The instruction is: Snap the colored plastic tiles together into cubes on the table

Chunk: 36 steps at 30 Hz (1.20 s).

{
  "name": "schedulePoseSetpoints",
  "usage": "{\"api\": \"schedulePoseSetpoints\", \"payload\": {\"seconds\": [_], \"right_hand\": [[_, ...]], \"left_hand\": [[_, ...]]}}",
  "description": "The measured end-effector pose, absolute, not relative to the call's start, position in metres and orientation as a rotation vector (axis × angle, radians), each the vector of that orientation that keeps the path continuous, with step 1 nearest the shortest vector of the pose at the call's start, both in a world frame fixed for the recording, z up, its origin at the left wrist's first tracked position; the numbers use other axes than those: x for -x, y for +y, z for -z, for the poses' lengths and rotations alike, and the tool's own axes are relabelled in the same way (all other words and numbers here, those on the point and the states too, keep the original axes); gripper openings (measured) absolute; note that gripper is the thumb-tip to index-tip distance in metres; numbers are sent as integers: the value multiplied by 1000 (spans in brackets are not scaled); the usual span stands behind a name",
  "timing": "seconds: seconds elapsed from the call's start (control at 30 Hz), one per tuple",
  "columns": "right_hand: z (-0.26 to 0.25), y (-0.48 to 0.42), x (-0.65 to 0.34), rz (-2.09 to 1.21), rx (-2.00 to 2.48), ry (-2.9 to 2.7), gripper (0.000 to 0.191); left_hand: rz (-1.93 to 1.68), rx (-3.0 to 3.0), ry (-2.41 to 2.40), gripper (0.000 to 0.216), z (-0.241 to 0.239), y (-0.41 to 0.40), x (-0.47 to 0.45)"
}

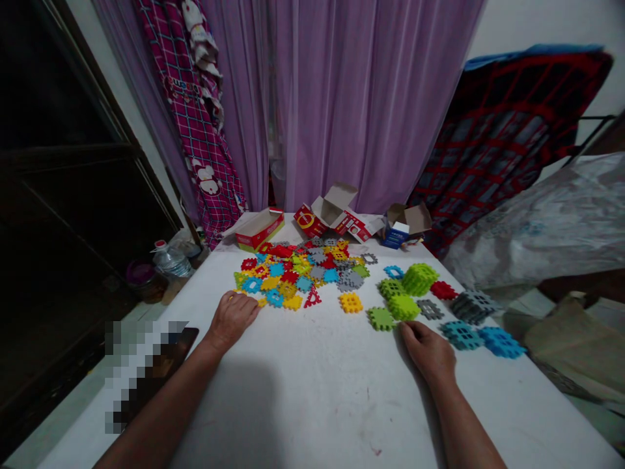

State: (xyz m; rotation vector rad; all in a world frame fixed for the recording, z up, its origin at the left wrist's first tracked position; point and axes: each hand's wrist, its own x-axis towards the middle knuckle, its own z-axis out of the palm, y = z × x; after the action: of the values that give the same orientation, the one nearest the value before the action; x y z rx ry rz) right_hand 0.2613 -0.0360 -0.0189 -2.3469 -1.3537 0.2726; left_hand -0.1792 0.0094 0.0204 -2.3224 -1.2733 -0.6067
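Note:
My left hand (233,318) rests knuckles-up on the white table (312,384), fingers curled at the near left edge of a pile of coloured waffle-block tiles (297,273). My right hand (428,350) lies on the table with fingers curled under, just below a green cube of blocks (403,307) and a flat green tile (380,318). What the fingers of either hand hold, if anything, is hidden. A larger green block cube (420,279) stands behind. Blue assembled blocks (483,337) and a grey one (472,305) lie to the right.
Opened red cardboard boxes (258,229) and a blue box (396,234) stand at the table's far edge before a purple curtain. A dark phone (166,365) lies at the left edge. A water bottle (170,260) stands beyond the table's left. A plastic-covered bundle (547,228) lies right.

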Motion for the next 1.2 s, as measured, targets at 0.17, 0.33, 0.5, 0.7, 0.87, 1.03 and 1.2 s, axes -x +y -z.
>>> {"api": "schedulePoseSetpoints", "payload": {"seconds": [0.17,0.33,0.5,0.7,0.87,1.03,1.2], "right_hand": [[20,-35,-262,-289,2357,-1350,41],[19,-34,-261,-281,2353,-1341,40],[19,-35,-260,-273,2331,-1360,38],[16,-36,-259,-273,2312,-1343,36],[15,-36,-257,-289,2331,-1330,38],[14,-36,-257,-288,2340,-1334,37],[15,-36,-258,-279,2333,-1337,37]], "left_hand": [[839,2346,-1457,21,-41,5,158],[1192,2519,-2140,26,-26,16,101],[1368,2558,-2670,31,-2,33,49],[947,2683,-2481,20,-4,31,39],[703,2640,-2204,20,-12,20,43],[374,2751,-2032,47,-20,24,39],[167,2750,-2008,38,-26,29,37]]}}
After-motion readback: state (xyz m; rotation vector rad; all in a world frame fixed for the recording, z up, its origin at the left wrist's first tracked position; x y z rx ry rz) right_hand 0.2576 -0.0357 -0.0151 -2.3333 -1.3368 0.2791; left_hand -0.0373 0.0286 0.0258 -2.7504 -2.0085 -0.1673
